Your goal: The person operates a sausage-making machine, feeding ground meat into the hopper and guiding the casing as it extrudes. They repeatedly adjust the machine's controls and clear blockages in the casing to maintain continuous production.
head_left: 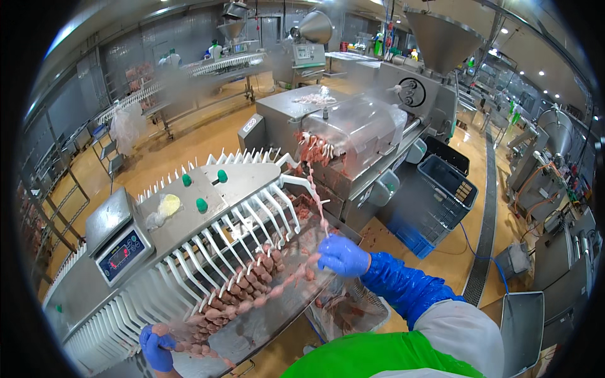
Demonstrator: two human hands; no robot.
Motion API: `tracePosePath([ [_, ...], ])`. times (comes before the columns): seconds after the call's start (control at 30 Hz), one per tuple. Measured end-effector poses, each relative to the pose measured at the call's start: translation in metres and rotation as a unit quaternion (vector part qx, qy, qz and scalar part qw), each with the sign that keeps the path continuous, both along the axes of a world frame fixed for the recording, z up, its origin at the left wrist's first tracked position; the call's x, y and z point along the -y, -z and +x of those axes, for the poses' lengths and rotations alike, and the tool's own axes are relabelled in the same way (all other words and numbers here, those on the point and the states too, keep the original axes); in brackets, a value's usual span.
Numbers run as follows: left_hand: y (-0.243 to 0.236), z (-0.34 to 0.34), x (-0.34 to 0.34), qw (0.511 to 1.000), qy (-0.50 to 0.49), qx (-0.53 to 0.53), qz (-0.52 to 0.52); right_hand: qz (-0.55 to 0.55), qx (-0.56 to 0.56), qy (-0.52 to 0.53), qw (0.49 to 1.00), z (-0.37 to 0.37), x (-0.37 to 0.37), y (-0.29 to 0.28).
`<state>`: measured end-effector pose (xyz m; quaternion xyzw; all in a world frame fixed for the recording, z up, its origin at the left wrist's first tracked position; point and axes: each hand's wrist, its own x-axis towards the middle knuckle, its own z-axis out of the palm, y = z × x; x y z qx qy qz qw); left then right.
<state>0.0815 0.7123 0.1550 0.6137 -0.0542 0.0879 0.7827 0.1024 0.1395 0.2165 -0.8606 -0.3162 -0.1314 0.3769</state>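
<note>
Blue-gloved, my right hand is closed on a strand of pale pink sausage links, which runs up from it to the meat-smeared outlet of the steel machine. My left hand, also gloved, grips the links at the lower left, its fingertips partly hidden. Several clusters of links hang from the white prongs of a steel hanging conveyor above a steel tray smeared with meat in places.
A scale and green knobs top the conveyor. Right stand stacked crates, a steel bin, a blue hose and a floor drain. A clear bag is below my right hand. Other workers stand far back.
</note>
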Motion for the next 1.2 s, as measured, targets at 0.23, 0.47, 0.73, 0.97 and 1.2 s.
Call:
tracePosePath([
  [0.23, 0.047, -0.009, 0.131, 0.977, 0.107, -0.137, 0.123, -0.119, -0.099, -0.092, 0.984, -0.037, -0.069, 0.044],
  [0.47, 0.091, 0.016, 0.296, 0.872, 0.397, -0.241, 0.155, 0.081, -0.085, -0.115, 0.986, -0.063, -0.088, 0.113],
  [0.73, 0.142, 0.03, 0.392, 0.842, 0.449, -0.269, 0.132, 0.0, -0.361, -0.165, 0.918, -0.09, -0.045, 0.185],
  [0.97, 0.177, -0.045, 0.306, 0.845, 0.401, -0.031, 0.351, 0.026, -0.498, -0.256, 0.828, -0.098, -0.069, 0.259],
  [1.2, 0.163, -0.057, 0.134, 0.891, 0.169, -0.279, 0.316, 0.086, -0.296, -0.157, 0.938, -0.05, -0.03, 0.249],
])
